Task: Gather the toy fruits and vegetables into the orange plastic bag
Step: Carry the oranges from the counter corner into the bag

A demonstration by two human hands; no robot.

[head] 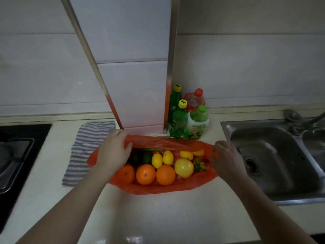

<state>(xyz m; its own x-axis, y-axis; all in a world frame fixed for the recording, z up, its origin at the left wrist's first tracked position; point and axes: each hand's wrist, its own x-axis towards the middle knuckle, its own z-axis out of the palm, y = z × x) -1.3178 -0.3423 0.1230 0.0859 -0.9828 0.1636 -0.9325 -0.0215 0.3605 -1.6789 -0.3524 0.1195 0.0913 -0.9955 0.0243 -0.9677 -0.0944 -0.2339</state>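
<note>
Finding no legible text anywhere. Carrying a green-and-white printed label, too blurred for reading: squat clear plastic bottle with green cap (195, 128). Showing a blurred picture label: red plastic bottle with red cap (194, 101). Bearing small dark marks on yellow caps, not lettering: front green plastic bottle (179, 120) and rear green plastic bottle (174, 98).

A blue-and-white striped cloth (88, 148) lies rumpled near the back edge of the pale counter (158, 213), just right of a black hob (15, 155) at the left end. Beside the tiled pillar (137, 85) at the back edge, four bottles cluster: two green bottles (178, 120) with yellow caps, a red-capped bottle (195, 101) and a green-capped white bottle (197, 124). A steel sink (274, 155) fills the right end, its tap (302, 120) at the back rim.
</note>
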